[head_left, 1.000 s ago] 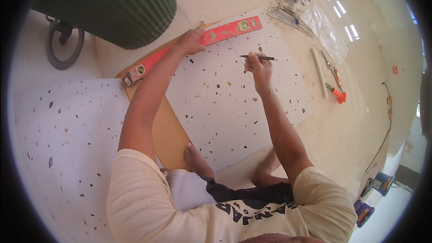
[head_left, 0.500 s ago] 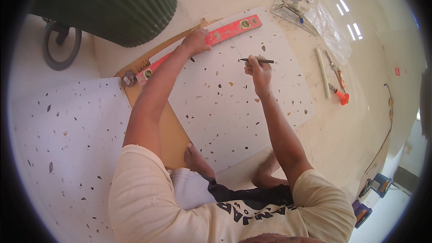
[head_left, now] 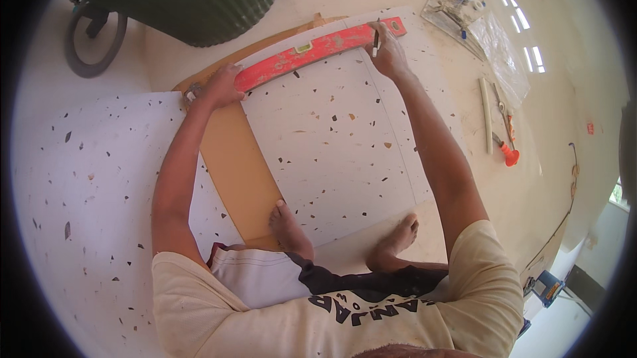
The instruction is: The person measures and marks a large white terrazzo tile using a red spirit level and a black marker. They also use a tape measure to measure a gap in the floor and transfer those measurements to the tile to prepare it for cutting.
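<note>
A red spirit level (head_left: pixel 282 61) lies across the far part of a white speckled terrazzo-look tile (head_left: pixel 318 165). My left hand (head_left: pixel 224 86) grips its left end, at the tile's left edge. Around the level's right end is my right hand (head_left: pixel 388 56), with a dark pen (head_left: pixel 376 44) also held between its fingers. A thin line runs over the tile from near the level down toward my right foot.
Brown cardboard (head_left: pixel 242 165) lies under the tile, beside another speckled tile (head_left: pixel 99 205). A ribbed dark green bin (head_left: pixel 192 0) stands at the far left. Right of the tile are a clear plastic bag (head_left: pixel 497 46), a pale strip (head_left: pixel 486 116) and an orange-handled tool (head_left: pixel 509 152).
The spirit level has shifted right along the tile. My right hand has gone from the tile's middle to the level's right end, pen still held. My left hand is now at its left end.
</note>
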### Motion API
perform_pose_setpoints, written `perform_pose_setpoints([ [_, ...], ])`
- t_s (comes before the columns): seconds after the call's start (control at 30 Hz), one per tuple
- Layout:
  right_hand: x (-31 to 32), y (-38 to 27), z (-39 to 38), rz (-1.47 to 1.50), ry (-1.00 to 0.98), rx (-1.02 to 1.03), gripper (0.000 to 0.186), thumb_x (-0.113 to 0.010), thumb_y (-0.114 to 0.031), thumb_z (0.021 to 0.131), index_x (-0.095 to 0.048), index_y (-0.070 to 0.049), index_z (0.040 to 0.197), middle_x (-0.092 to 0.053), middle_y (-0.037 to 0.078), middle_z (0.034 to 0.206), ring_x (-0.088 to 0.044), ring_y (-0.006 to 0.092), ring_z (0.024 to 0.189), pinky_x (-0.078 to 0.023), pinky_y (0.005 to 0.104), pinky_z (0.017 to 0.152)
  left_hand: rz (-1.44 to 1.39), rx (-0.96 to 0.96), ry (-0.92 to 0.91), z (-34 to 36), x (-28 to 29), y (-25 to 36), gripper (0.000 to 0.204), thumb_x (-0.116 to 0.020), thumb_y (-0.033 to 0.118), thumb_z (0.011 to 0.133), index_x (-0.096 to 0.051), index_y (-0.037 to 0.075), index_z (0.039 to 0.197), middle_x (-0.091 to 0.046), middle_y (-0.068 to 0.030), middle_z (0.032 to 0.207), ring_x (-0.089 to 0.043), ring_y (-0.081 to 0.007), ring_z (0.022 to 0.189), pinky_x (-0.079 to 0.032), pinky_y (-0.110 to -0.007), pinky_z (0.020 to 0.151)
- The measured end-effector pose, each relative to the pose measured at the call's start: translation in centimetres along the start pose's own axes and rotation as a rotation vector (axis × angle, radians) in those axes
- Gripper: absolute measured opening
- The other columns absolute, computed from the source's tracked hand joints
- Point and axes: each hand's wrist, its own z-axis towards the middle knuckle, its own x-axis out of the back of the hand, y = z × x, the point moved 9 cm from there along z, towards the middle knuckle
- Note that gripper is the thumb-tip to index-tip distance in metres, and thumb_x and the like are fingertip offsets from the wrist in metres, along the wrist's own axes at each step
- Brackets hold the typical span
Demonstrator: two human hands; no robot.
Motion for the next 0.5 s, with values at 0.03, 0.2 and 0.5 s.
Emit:
perform_pose_setpoints([
  [0.03,-1.3,-0.8,0.6,-0.061,-0.059,0.029,0.055,-0.068,-0.010,0.083,-0.049,-0.012,0.134,-0.054,0.016,0.134,-0.051,0.0369,0.125,-0.044,0.0454,0.101,0.037,0.006,-0.020,-0.9,-0.4,-0.9,0.082,-0.083,0.018,0.068,-0.048,-0.003,0.139,-0.049,-0.0228,0.142,-0.044,-0.0359,0.135,-0.036,-0.040,0.114],
  [0.2,-4.0,-0.2,2.9,-0.361,-0.194,0.105,0.053,-0.062,-0.008,0.085,-0.049,-0.013,0.136,-0.053,0.010,0.140,-0.045,0.0334,0.133,-0.040,0.0442,0.108,0.018,0.011,0.049,-1.7,-1.8,-3.7,0.084,-0.081,0.014,0.068,-0.045,-0.002,0.142,-0.049,-0.0220,0.142,-0.044,-0.0349,0.135,-0.037,-0.040,0.114],
  [0.5,-4.3,0.0,3.1,-0.448,-0.215,0.100,0.048,-0.052,-0.001,0.087,-0.056,-0.017,0.132,-0.057,0.008,0.137,-0.046,0.0297,0.132,-0.035,0.0395,0.112,-0.021,0.072,0.074,-2.3,-2.2,-3.4,0.080,-0.080,0.015,0.071,-0.044,0.000,0.141,-0.050,-0.0205,0.141,-0.047,-0.0341,0.133,-0.039,-0.040,0.112],
])
